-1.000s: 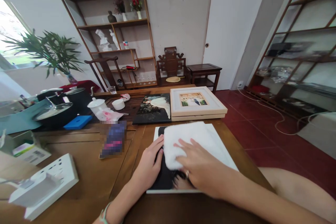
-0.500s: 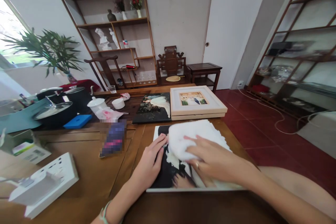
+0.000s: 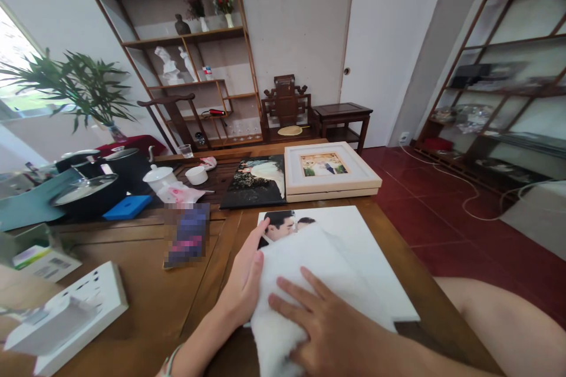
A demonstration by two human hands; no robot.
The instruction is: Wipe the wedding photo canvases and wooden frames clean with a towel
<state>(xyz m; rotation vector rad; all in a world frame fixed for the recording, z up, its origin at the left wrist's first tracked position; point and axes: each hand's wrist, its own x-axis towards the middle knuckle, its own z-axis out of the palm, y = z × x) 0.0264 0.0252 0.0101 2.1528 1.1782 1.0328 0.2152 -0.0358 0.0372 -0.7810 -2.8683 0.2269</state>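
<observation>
A photo panel with a white ground and two heads printed near its upper left lies flat on the wooden table. Across its lower left part spreads a white cloth, hiding much of the picture and hanging past the near edge. My right hand presses on this cloth, fingers spread over the top and thumb low against its folds. Along the panel's left edge rests my left hand, its fingers stretched out and the thumb apart, touching the cloth's border.
Beyond the panel lie a dark photo panel and a pale framed photo. A power strip, an open box, a blue block, a white cup and a lidded pan stand to the left.
My right hand has brought the cloth down toward me and left, uncovering the printed heads and the panel's white right side. My left hand has shifted slightly nearer along the edge.
</observation>
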